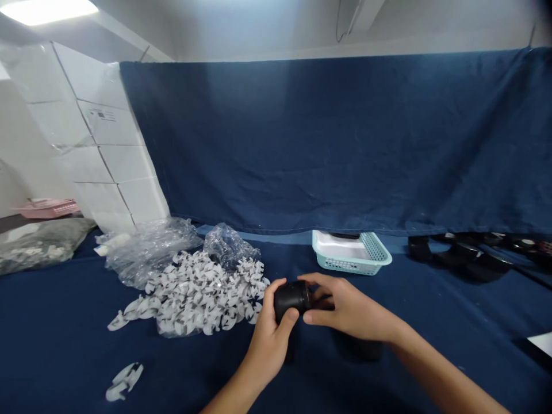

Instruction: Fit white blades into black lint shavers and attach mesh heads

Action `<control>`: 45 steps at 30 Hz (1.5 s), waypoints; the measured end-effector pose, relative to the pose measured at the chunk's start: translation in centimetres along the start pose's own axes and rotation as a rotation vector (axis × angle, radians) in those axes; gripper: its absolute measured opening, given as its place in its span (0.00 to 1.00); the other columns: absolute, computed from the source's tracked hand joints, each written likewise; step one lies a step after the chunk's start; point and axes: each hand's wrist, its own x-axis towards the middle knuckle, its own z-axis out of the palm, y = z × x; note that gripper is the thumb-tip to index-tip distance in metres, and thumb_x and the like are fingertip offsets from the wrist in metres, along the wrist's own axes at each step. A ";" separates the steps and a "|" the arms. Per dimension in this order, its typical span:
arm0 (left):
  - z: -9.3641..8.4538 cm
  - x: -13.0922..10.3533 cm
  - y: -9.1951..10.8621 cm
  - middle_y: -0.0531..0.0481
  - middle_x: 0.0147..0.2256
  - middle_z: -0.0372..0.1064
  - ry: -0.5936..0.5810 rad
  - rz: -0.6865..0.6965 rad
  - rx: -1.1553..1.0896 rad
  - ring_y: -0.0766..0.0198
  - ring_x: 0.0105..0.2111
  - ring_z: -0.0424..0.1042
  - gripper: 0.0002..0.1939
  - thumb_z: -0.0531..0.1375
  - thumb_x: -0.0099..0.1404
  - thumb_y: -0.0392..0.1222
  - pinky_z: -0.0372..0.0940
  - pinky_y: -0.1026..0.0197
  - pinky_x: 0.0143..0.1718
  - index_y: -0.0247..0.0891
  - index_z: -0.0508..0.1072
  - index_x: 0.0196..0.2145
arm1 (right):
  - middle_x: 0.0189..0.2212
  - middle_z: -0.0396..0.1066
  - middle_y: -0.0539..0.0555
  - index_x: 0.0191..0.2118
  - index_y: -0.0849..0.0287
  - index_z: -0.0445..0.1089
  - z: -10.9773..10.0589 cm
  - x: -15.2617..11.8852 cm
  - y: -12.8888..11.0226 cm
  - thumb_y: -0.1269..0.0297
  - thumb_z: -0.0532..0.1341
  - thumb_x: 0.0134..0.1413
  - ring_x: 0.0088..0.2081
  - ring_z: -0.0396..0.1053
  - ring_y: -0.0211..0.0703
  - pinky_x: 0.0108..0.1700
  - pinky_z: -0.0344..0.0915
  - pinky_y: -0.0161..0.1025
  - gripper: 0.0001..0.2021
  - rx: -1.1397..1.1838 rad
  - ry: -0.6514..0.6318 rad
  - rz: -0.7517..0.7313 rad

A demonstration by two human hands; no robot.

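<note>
A short black cylinder (pixel 291 299) with a rounded outer end is held up over the blue cloth, lying on its side. My left hand (pixel 272 330) wraps its left end, thumb in front and fingers behind. From the right, my right hand (pixel 340 305) closes its fingertips around the other end. Something dark shows between the right fingers, too shaded to make out. Below the right hand, a dark object (pixel 360 347) sits on the cloth, partly hidden by that hand. Left of my hands spreads a pile of small grey-white plastic pieces (pixel 207 296).
Behind my hands stands a light blue basket (pixel 351 265). Clear plastic bags (pixel 149 247) lie behind the pile. A few loose pieces (pixel 124 380) are at front left. Black items (pixel 468 261) line the right back, below a hanging blue curtain (pixel 302 144). White boxes (pixel 112 123) are stacked at left.
</note>
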 end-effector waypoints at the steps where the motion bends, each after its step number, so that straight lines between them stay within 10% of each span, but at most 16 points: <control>1: 0.0 0.0 0.0 0.43 0.57 0.62 0.003 0.006 0.000 0.49 0.57 0.61 0.28 0.56 0.66 0.56 0.56 0.53 0.58 0.43 0.57 0.59 | 0.43 0.74 0.55 0.56 0.56 0.66 -0.1 -0.1 -0.3 0.57 0.68 0.50 0.42 0.73 0.47 0.45 0.69 0.42 0.27 -0.029 -0.020 -0.003; 11: -0.3 -0.2 -2.5 0.41 0.57 0.60 0.046 0.210 0.256 0.49 0.56 0.63 0.30 0.55 0.66 0.57 0.57 0.48 0.57 0.44 0.54 0.61 | 0.32 0.74 0.52 0.39 0.59 0.73 0.3 0.0 0.3 0.55 0.64 0.55 0.36 0.71 0.45 0.39 0.67 0.40 0.12 0.037 -0.055 -0.009; 26: -0.6 -0.4 -1.6 0.39 0.53 0.63 0.175 0.723 0.449 0.47 0.54 0.65 0.36 0.59 0.61 0.60 0.62 0.48 0.54 0.44 0.55 0.61 | 0.39 0.75 0.54 0.47 0.58 0.71 0.4 -1.6 -1.0 0.60 0.69 0.50 0.41 0.73 0.48 0.46 0.69 0.45 0.18 0.301 -0.092 -0.063; 29: 0.0 -0.5 -0.9 0.39 0.54 0.64 0.171 0.547 0.288 0.47 0.52 0.67 0.33 0.61 0.61 0.58 0.62 0.49 0.53 0.43 0.60 0.58 | 0.35 0.75 0.54 0.44 0.59 0.73 0.8 -1.4 -0.7 0.54 0.66 0.53 0.37 0.74 0.46 0.42 0.70 0.43 0.16 0.238 -0.036 -0.071; 36: 0.3 0.4 1.1 0.45 0.27 0.72 -0.148 -0.414 -0.593 0.58 0.21 0.72 0.38 0.47 0.63 0.69 0.66 0.59 0.23 0.32 0.65 0.54 | 0.43 0.74 0.57 0.58 0.57 0.64 1.3 -0.7 0.5 0.49 0.57 0.60 0.41 0.73 0.47 0.40 0.72 0.43 0.25 0.115 0.204 0.006; 45: -0.6 0.6 0.5 0.41 0.33 0.76 -0.283 -0.553 -1.130 0.58 0.25 0.76 0.36 0.45 0.67 0.66 0.69 0.60 0.22 0.28 0.74 0.41 | 0.43 0.74 0.56 0.48 0.57 0.72 0.6 -0.4 1.1 0.55 0.60 0.59 0.43 0.72 0.48 0.46 0.69 0.47 0.15 -0.108 0.248 -0.036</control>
